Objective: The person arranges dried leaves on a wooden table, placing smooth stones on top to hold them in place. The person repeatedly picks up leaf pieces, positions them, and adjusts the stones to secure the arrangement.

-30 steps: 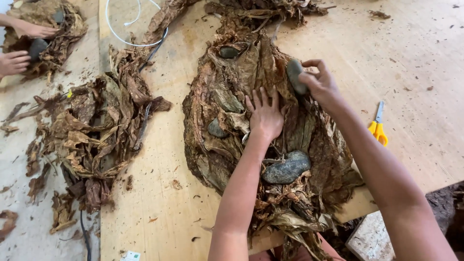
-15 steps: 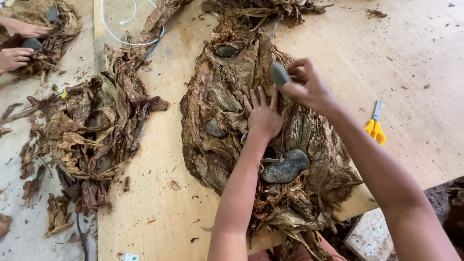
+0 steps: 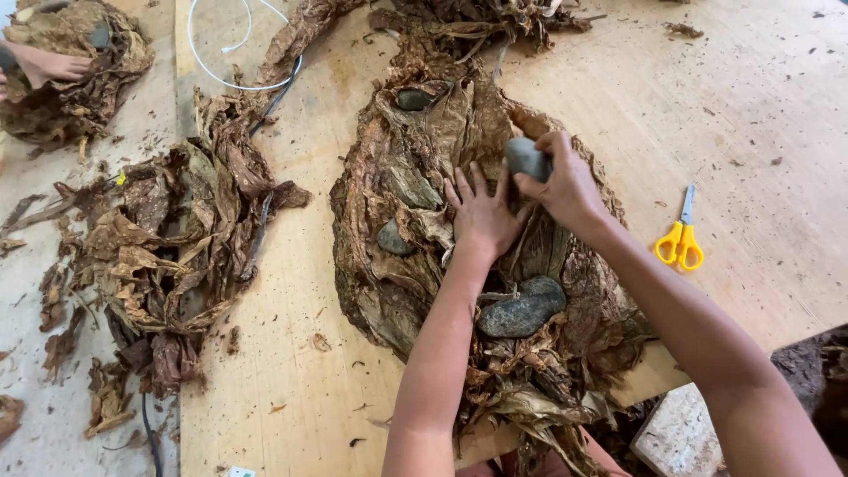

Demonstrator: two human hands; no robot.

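Plywood bench [image 3: 760, 106], crumb-strewn. Far left, another person's hand [image 3: 49, 64] on a leaf heap; next a loose dried-leaf pile [image 3: 168, 256] w/ white cord [image 3: 231, 84] above. Centre: big leaf stack [image 3: 415, 177], large stone [image 3: 521, 306] weighing its near end. Left hand [image 3: 481, 216] flat, fingers spread, holding nothing, pressing leaves. Right hand [image 3: 565, 185] closed round a small grey stone [image 3: 526, 157], now lower & closer to left hand than 0.5 s ago, nearly on the stack. Yellow scissors [image 3: 678, 243] right, unmoved.
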